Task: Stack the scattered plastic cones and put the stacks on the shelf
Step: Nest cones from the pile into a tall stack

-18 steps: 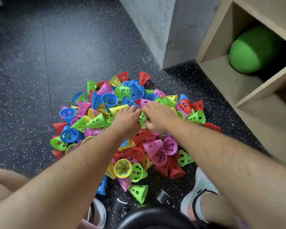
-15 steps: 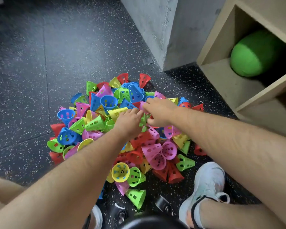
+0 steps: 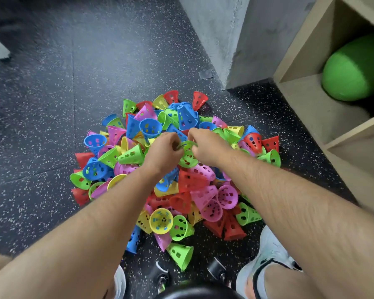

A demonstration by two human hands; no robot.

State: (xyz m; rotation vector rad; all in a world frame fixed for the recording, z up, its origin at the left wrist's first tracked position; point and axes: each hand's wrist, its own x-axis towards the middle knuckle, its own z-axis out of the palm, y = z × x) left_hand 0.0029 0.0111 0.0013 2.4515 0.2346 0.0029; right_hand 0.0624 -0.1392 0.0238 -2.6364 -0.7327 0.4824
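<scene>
Grips of left hand (image 3: 163,151) and right hand (image 3: 205,147), loose before, now clamp a green perforated plastic cone (image 3: 188,156) atop the multicoloured cone heap (image 3: 190,182); stacking probably starts.

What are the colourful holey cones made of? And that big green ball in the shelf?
The colourful perforated cones, like the green cone that left hand and right hand grip, look like thin moulded plastic: bright, slightly glossy, with cut-out holes. The big green ball looks matte, softer, maybe rubber or foam.
</scene>
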